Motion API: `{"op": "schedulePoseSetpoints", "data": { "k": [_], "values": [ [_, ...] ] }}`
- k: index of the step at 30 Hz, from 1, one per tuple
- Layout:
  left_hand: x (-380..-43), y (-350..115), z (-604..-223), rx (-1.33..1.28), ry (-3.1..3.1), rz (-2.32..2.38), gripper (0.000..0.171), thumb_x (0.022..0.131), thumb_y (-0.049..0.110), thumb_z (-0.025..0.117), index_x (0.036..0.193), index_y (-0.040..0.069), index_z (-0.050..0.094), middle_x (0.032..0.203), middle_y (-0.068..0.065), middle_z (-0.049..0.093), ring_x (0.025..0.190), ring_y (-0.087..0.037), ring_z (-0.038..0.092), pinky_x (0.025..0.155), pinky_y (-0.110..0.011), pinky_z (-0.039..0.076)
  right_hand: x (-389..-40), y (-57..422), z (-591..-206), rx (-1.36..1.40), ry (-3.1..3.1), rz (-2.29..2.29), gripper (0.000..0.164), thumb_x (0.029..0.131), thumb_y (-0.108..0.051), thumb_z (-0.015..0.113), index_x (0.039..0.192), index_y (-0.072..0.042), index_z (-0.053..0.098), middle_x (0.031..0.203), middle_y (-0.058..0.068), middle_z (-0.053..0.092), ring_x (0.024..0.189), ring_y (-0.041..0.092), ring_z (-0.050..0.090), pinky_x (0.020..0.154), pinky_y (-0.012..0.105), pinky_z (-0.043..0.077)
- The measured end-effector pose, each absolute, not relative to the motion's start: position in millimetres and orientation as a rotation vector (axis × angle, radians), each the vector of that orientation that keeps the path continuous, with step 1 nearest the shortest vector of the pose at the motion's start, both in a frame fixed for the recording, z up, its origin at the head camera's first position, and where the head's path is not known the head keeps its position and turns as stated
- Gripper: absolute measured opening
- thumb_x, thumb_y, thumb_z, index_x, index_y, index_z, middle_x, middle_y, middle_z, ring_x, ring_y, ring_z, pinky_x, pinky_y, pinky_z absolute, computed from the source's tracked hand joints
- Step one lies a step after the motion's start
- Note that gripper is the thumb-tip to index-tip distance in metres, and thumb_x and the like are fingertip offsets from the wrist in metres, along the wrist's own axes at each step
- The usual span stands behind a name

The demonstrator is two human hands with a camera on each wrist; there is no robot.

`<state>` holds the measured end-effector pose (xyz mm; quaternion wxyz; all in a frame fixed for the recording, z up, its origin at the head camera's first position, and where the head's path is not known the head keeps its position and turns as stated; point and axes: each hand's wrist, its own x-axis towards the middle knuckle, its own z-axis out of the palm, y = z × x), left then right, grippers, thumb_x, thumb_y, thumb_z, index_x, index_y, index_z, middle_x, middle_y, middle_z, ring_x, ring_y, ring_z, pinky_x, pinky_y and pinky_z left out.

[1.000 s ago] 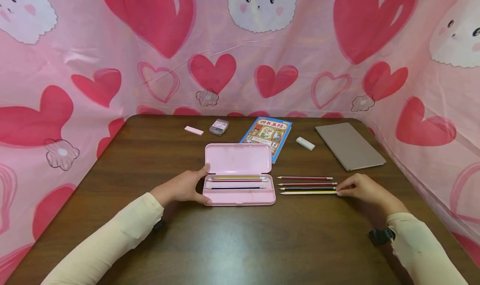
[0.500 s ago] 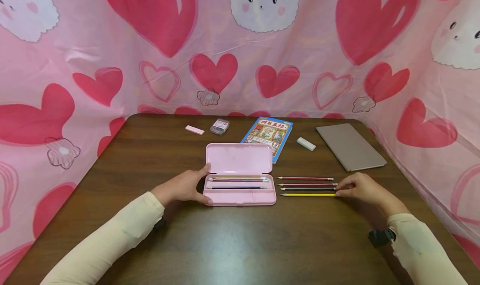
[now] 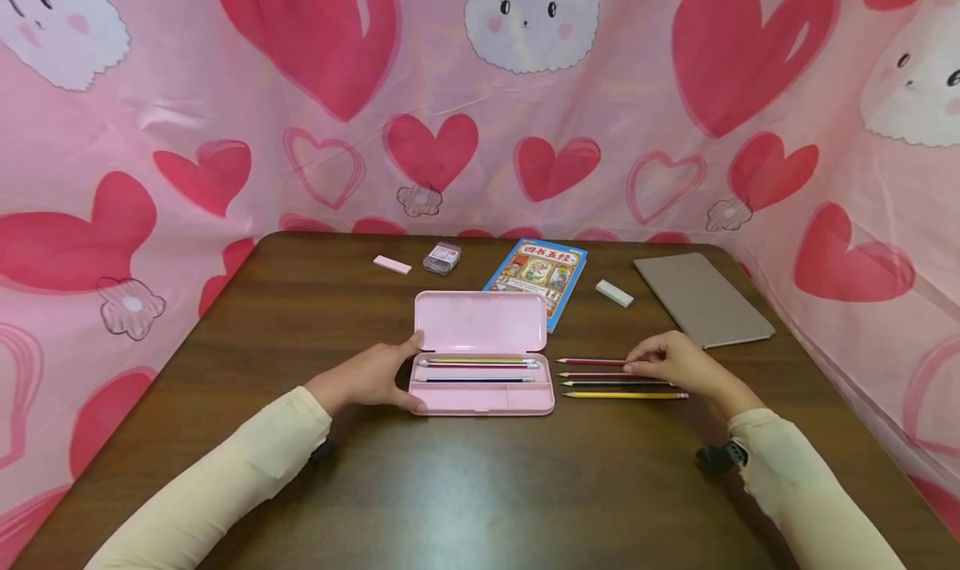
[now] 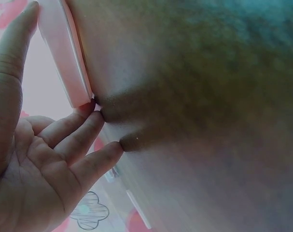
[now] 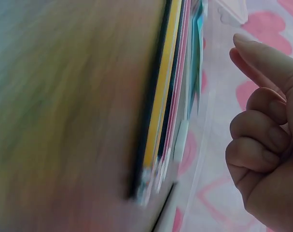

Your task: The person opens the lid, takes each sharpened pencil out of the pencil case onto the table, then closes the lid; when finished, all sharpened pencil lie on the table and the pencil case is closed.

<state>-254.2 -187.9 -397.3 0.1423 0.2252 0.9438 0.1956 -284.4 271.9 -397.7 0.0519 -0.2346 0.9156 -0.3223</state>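
Note:
A pink pencil case (image 3: 457,400) lies with its lid raised, holding several pencils (image 3: 480,362) in its back compartment. My left hand (image 3: 369,374) grips its left end, thumb at the near corner and a finger at the back one. In the left wrist view, that hand's fingertips reach the case's edge. Right of the case lie a yellow pencil (image 3: 622,396), a black pencil (image 3: 592,383) and dark red pencils (image 3: 581,361), side by side, points to the left. Above their eraser ends hovers my right hand (image 3: 682,368), fingers curled and thumb meeting index finger, nothing between them.
Behind the case lies a blue-edged book (image 3: 562,278), partly hidden by the lid. A white eraser (image 3: 614,292) and a grey-brown notebook (image 3: 705,299) lie at back right. A pink strip (image 3: 392,264) and a small clear box (image 3: 442,258) are at back left.
My right hand has let go of the yellow pencil's end and moved left and back over the other pencils. That pencil has rolled slightly nearer. My left hand keeps its place on the case.

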Motion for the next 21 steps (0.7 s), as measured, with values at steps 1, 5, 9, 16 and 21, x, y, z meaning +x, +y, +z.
{"op": "schedulePoseSetpoints", "data": {
  "k": [1, 5, 9, 16, 21],
  "values": [
    [-254.0, -187.5, -397.2, 0.647, 2.722, 0.564, 0.115, 0.063, 0.060, 0.075, 0.147, 0.005, 0.019, 0.141, -0.016, 0.043, 0.122, -0.027, 0.050, 0.102, -0.043, 0.040, -286.0, 268.3, -398.2, -0.734, 2.773, -0.986, 0.009, 0.079, -0.021, 0.073, 0.080, -0.011, 0.072, 0.055, -0.012, 0.043, 0.048, -0.002, 0.032, 0.043, 0.020, 0.029],
    [-253.6, -186.5, -396.7, 0.649, 2.724, 0.567, 0.115, 0.062, 0.060, 0.075, 0.147, 0.005, 0.019, 0.140, -0.016, 0.044, 0.121, -0.026, 0.051, 0.101, -0.043, 0.040, -292.6, 252.9, -399.0, -0.864, 2.729, -0.996, 0.008, 0.079, -0.019, 0.073, 0.080, -0.011, 0.073, 0.053, -0.012, 0.040, 0.048, -0.003, 0.030, 0.043, 0.020, 0.029],
    [-252.8, -186.2, -397.1, 0.642, 2.725, 0.568, 0.116, 0.062, 0.060, 0.075, 0.147, 0.006, 0.019, 0.140, -0.015, 0.044, 0.121, -0.025, 0.051, 0.101, -0.043, 0.041, -298.7, 233.8, -398.4, -0.931, 2.684, -0.990, 0.008, 0.079, -0.020, 0.073, 0.082, -0.012, 0.073, 0.052, -0.012, 0.038, 0.047, -0.003, 0.030, 0.043, 0.019, 0.028],
    [-252.3, -187.1, -397.6, 0.649, 2.746, 0.548, 0.117, 0.061, 0.061, 0.075, 0.147, 0.003, 0.021, 0.137, -0.018, 0.047, 0.118, -0.027, 0.053, 0.100, -0.043, 0.041, -308.3, 192.9, -396.0, -1.025, 2.621, -0.889, 0.012, 0.081, -0.024, 0.072, 0.087, -0.013, 0.073, 0.057, -0.010, 0.049, 0.049, 0.000, 0.035, 0.048, 0.019, 0.034],
    [-252.6, -186.7, -398.1, 0.658, 2.750, 0.538, 0.117, 0.061, 0.063, 0.074, 0.147, 0.004, 0.020, 0.137, -0.018, 0.047, 0.118, -0.027, 0.053, 0.100, -0.042, 0.041, -313.6, 171.6, -397.4, -1.090, 2.605, -0.850, 0.012, 0.079, -0.020, 0.073, 0.089, -0.012, 0.074, 0.056, -0.010, 0.046, 0.051, 0.002, 0.037, 0.049, 0.019, 0.034]
  ]
}}
